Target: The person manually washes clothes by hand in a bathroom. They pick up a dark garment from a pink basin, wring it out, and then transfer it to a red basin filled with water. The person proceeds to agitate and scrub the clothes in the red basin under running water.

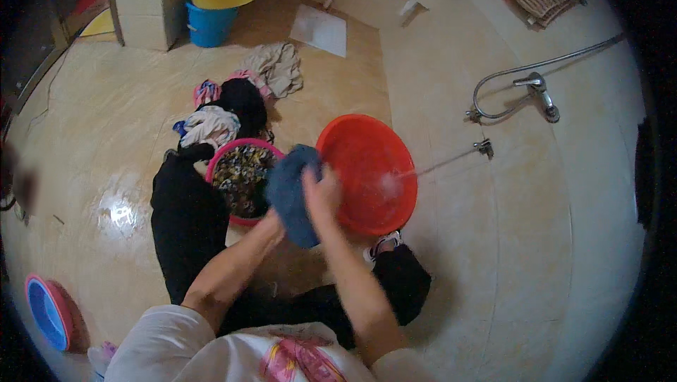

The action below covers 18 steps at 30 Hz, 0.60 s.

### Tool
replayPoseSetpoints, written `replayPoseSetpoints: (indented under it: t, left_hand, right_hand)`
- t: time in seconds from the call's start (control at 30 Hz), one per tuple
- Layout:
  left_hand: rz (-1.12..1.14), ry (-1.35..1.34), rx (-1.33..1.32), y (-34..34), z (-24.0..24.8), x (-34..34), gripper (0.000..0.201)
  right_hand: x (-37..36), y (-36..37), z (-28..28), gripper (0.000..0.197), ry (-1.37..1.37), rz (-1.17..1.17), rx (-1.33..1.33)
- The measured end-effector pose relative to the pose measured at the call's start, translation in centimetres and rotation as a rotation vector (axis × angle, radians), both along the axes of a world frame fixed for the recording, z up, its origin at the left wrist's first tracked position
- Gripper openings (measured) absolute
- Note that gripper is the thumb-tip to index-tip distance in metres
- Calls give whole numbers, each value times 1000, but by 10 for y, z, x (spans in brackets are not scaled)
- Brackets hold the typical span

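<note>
blue cloth [290, 197], bunched and creased, is held up between two bare hands, over the place where a pink-rimmed tub [243, 142] on the left and a red tub [345, 144] on the right nearly meet. by the right hand [323, 188] the cloth is gripped along its right side, the fingers bent in against the fabric with little opening seen; how firmly they are closed is hidden by blur. the left hand [275, 222] is mostly covered by the cloth, so whether its fingers are spread or curled cannot be told.

water [446, 162] is sent in a thin jet from a wall tap [483, 148] into the red tub, where a pale splash is raised. the pink-rimmed tub is filled with dark patterned fabric [243, 177].

judged from how things lie, the work is only partly done: one piece is in hand and water is being supplied, but the blue cloth is not yet laid in either tub. no garment can be made out in the red tub. the patterned fabric is left unheld, and beyond it a white garment [211, 126], a black garment [243, 103] and a beige garment [273, 68] are left piled on the floor; whether these have been dealt with cannot be told.
</note>
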<state>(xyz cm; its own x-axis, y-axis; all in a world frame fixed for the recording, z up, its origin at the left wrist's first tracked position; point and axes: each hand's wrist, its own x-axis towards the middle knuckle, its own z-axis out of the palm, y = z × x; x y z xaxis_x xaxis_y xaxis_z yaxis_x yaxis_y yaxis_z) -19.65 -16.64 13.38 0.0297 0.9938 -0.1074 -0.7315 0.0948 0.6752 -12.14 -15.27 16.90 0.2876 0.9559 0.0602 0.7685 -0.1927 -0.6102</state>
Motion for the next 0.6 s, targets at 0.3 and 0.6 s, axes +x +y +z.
replayPoseSetpoints:
  t: [0.3,0.6]
  left_hand:
    - [-136,-339,80,-8,-50,-38,40]
    - [-200,-266,-472,66,88,6,32]
  right_hand:
    - [-52,-40,29,40,-11,426,2]
    - [164,94,16,54,356,75,-363]
